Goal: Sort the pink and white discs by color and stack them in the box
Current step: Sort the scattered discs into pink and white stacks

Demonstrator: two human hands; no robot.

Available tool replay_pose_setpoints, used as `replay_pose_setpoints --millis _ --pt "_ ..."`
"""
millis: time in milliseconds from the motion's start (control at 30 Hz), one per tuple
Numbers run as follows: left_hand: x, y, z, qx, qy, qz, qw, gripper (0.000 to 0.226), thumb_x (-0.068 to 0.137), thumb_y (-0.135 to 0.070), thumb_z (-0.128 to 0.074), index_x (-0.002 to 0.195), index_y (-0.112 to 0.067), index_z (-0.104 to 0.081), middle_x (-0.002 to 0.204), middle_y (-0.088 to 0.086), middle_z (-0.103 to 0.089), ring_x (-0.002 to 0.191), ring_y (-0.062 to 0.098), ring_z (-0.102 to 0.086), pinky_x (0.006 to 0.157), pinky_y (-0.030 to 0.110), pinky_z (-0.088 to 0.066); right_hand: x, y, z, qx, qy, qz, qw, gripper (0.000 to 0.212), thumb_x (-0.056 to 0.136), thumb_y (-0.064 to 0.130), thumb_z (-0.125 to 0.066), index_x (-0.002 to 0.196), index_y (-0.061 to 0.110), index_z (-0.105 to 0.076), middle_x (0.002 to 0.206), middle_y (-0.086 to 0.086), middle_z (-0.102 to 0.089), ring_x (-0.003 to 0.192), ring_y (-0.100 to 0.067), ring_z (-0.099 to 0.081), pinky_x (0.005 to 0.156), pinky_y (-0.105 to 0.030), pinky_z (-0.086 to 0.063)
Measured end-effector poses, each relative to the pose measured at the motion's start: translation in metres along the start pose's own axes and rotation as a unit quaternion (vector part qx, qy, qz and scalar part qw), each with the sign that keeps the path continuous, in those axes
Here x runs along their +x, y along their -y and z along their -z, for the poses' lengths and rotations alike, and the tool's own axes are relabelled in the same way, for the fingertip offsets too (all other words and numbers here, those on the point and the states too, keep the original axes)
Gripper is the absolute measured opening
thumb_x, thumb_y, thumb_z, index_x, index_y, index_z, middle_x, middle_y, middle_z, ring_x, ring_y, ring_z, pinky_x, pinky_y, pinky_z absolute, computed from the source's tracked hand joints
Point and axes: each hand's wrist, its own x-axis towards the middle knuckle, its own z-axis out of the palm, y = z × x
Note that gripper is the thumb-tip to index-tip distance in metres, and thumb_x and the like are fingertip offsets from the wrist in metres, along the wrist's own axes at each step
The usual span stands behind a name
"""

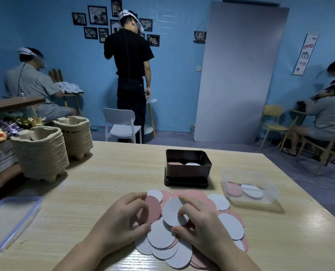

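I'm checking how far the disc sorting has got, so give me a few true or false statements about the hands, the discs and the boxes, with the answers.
1. The dark box already holds sorted discs, pink beside white. True.
2. The right hand pinches a pink disc. False: it pinches a white disc.
3. The clear container right of the dark box is empty. False: pink and white discs lie in it.
4. Most discs lie in a loose pile on the table, nearer than the dark box. True.
5. The left hand reaches into the dark box. False: its fingers touch a pink disc in the pile.
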Motion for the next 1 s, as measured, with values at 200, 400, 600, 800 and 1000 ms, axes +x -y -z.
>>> replay_pose_setpoints --millis 200,400,600,800,1000 --pt "0.0 0.007 -0.003 0.023 -0.004 0.003 1.0 0.033 0.077 -0.05 -0.075 0.103 -0.037 -0.06 0.134 -0.021 -0.059 0.128 -0.007 -0.049 0.099 0.023 -0.047 -0.001 -0.002 0.001 -0.021 -0.005 0.01 1.0 0.035 0.081 0.048 -0.076 0.085 0.027 -0.049 0.141 0.015 -0.052 0.128 0.002 -0.045 0.084 -0.008 -0.041" --pt "0.003 0.001 0.003 0.064 -0.112 -0.032 0.991 0.032 0.081 -0.05 -0.071 0.091 -0.021 -0.062 0.108 -0.008 -0.071 0.122 0.005 -0.061 0.087 0.021 -0.051 -0.002 -0.005 -0.001 -0.023 -0.013 -0.007 1.0 0.034 0.082 0.054 -0.071 0.087 0.03 -0.047 0.142 0.011 -0.054 0.131 -0.002 -0.046 0.088 -0.011 -0.041" --pt "0.007 -0.012 -0.005 0.049 -0.049 -0.114 0.991 0.026 0.088 -0.043 -0.076 0.089 -0.021 -0.062 0.129 0.0 -0.067 0.123 0.011 -0.061 0.085 0.016 -0.052 0.002 -0.003 -0.006 0.0 -0.032 0.02 0.999 0.045 0.082 0.056 -0.069 0.115 0.029 -0.053 0.143 0.007 -0.056 0.129 -0.009 -0.053 0.095 -0.02 -0.048" --pt "0.017 -0.02 -0.018 0.061 -0.019 -0.166 0.984 0.025 0.094 -0.045 -0.071 0.094 -0.021 -0.064 0.145 -0.005 -0.055 0.1 0.019 -0.067 0.073 0.028 -0.055 0.008 -0.002 -0.009 -0.015 -0.021 0.098 0.995 0.033 0.087 0.039 -0.072 0.112 0.021 -0.059 0.142 -0.004 -0.056 0.122 -0.019 -0.058 0.092 -0.029 -0.054" --pt "0.007 -0.012 -0.015 -0.017 -0.016 -0.1 0.995 0.031 0.092 -0.042 -0.07 0.119 -0.031 -0.059 0.149 -0.02 -0.048 0.088 0.007 -0.066 0.071 0.021 -0.056 0.005 -0.003 -0.006 0.008 -0.034 0.099 0.994 0.032 0.093 0.049 -0.07 0.101 0.019 -0.06 0.147 -0.003 -0.052 0.131 -0.017 -0.054 0.099 -0.027 -0.049"
